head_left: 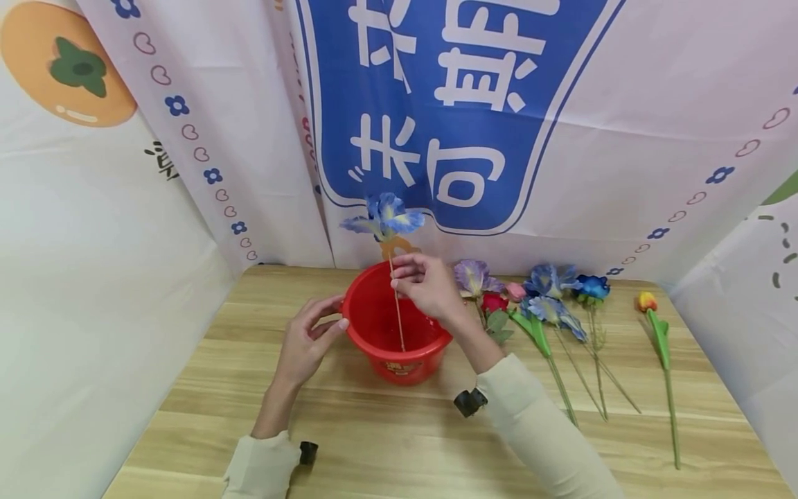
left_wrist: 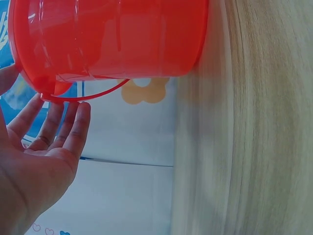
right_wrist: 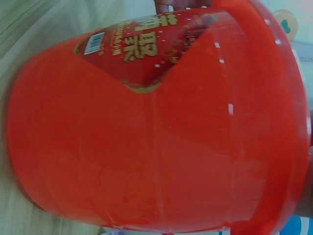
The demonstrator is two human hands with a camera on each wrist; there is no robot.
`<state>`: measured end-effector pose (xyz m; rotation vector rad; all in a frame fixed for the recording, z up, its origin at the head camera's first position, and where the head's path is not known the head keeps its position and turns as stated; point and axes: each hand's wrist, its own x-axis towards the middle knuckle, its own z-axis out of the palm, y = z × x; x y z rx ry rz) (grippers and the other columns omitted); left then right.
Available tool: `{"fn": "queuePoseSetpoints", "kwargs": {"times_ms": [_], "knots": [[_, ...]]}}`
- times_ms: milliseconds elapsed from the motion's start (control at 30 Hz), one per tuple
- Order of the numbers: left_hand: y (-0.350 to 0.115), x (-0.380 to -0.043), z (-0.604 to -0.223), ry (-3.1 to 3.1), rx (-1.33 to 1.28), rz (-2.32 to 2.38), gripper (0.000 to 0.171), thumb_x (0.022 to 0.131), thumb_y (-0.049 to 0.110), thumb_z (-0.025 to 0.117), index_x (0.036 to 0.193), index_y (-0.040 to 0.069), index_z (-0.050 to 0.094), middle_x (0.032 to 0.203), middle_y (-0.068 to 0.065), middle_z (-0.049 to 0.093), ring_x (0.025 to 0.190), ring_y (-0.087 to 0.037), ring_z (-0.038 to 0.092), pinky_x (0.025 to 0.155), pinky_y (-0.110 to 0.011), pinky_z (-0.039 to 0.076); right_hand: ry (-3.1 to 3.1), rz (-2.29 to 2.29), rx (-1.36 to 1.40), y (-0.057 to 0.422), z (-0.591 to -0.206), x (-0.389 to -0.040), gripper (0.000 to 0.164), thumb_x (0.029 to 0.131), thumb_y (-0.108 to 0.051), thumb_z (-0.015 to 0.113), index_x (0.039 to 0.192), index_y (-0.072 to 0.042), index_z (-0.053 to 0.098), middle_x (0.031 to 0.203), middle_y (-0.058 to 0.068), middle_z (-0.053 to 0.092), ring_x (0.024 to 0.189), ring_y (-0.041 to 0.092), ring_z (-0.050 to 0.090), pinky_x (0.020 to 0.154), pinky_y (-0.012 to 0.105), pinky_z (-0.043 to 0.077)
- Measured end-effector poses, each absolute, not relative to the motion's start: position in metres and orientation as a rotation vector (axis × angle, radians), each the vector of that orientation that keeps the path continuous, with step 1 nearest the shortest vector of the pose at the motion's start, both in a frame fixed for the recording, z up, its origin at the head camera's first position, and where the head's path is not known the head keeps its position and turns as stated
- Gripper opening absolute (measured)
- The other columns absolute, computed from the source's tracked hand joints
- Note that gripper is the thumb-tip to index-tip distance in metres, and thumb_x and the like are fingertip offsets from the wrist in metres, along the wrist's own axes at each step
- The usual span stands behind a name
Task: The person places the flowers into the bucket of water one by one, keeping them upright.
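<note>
Blue flower is pinched by its stem in the right hand; bucket's just touched around 9 o'clock by a loosely spread left hand.

Bucket: smooth, glossy plastic. Label: smooth, slight sheen. Table: smooth wood grain, low sheen. Backdrop: matt cloth, lightly creased. Flower: matt, cloth-like petals.

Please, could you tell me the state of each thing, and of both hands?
Red bucket: upright on the table.
Bucket handle: hanging down.
Held blue flower: roughly upright, stem reaching into the bucket.
Right hand: pinching the stem.
Left hand: touching the bucket.
Red-yellow tulip: lying down.
Other flowers: lying beside the bucket.
</note>
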<state>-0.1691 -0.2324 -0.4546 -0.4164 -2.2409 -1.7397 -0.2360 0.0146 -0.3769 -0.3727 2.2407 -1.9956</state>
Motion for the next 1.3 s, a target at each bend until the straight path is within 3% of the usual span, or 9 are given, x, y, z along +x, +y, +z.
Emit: {"fn": "queuePoseSetpoints", "kwargs": {"times_ms": [233, 367, 667, 900, 1300], "knots": [[-0.230, -0.170, -0.456, -2.231, -0.418, -1.748, 0.045, 0.097, 0.001, 0.076, 0.141, 0.002, 0.067, 0.134, -0.020, 0.065, 0.120, -0.005, 0.067, 0.095, -0.018, 0.061, 2.212, -1.923, -0.308, 0.009, -0.386, -0.239, 0.037, 0.096, 0.006, 0.073, 0.133, 0.005, 0.069, 0.114, 0.024, 0.074, 0.096, 0.028, 0.076, 0.085, 0.042, 0.069], [-0.230, -0.170, -0.456, -2.228, -0.420, -1.756, 0.045, 0.097, 0.000, 0.076, 0.141, 0.002, 0.067, 0.134, -0.019, 0.065, 0.119, -0.005, 0.067, 0.096, -0.019, 0.062, 2.226, -1.839, -0.281, 0.008, -0.389, -0.239, 0.035, 0.096, 0.003, 0.074, 0.132, 0.001, 0.071, 0.111, 0.017, 0.075, 0.093, 0.022, 0.075, 0.087, 0.043, 0.069], [-0.230, -0.171, -0.457, -2.215, -0.428, -1.762, 0.045, 0.097, 0.000, 0.075, 0.141, 0.002, 0.066, 0.134, -0.018, 0.065, 0.120, -0.007, 0.067, 0.098, -0.020, 0.061, 2.268, -1.748, -0.263, 0.008, -0.392, -0.240, 0.031, 0.095, 0.004, 0.074, 0.125, 0.003, 0.072, 0.108, 0.017, 0.075, 0.088, 0.021, 0.074, 0.085, 0.045, 0.069], [-0.230, -0.171, -0.460, -2.216, -0.406, -1.764, 0.044, 0.097, 0.000, 0.075, 0.141, 0.001, 0.067, 0.134, -0.019, 0.065, 0.120, -0.005, 0.067, 0.096, -0.019, 0.061, 2.361, -1.644, -0.275, 0.009, -0.389, -0.234, 0.029, 0.095, -0.004, 0.078, 0.124, -0.003, 0.074, 0.114, 0.014, 0.077, 0.098, 0.029, 0.078, 0.087, 0.043, 0.068], [-0.231, -0.170, -0.456, -2.227, -0.375, -1.774, 0.045, 0.098, 0.004, 0.075, 0.142, 0.003, 0.066, 0.136, -0.017, 0.065, 0.121, -0.006, 0.067, 0.095, -0.018, 0.061, 2.398, -1.713, -0.355, 0.032, -0.369, -0.212, 0.036, 0.097, -0.010, 0.079, 0.131, -0.004, 0.072, 0.123, 0.015, 0.076, 0.108, 0.029, 0.075, 0.088, 0.040, 0.068]]}}
